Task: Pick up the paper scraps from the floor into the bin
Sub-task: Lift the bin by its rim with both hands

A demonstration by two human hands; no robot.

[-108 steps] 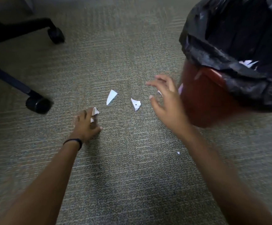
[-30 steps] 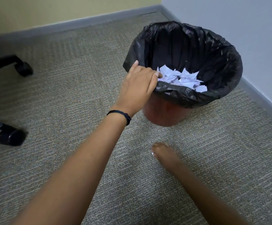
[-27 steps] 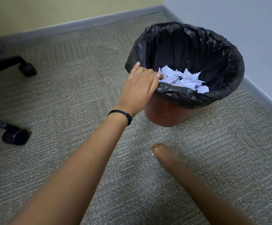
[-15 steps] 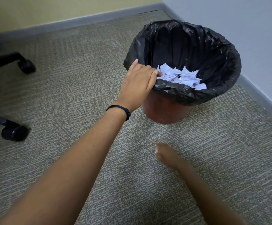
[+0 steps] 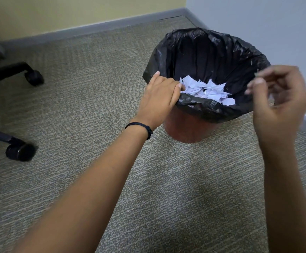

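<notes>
Now left fingers around crinkled black liner rim; right fingers blurred, grasp unclear.

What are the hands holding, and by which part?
The left hand grips the bin by its near-left rim, fingers curled over the edge. The right hand is blurred; whether it pinches anything cannot be told.

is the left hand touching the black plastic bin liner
Touching: head view shows the left hand on the near rim of the black plastic bin liner, fingers curled over it.
</notes>
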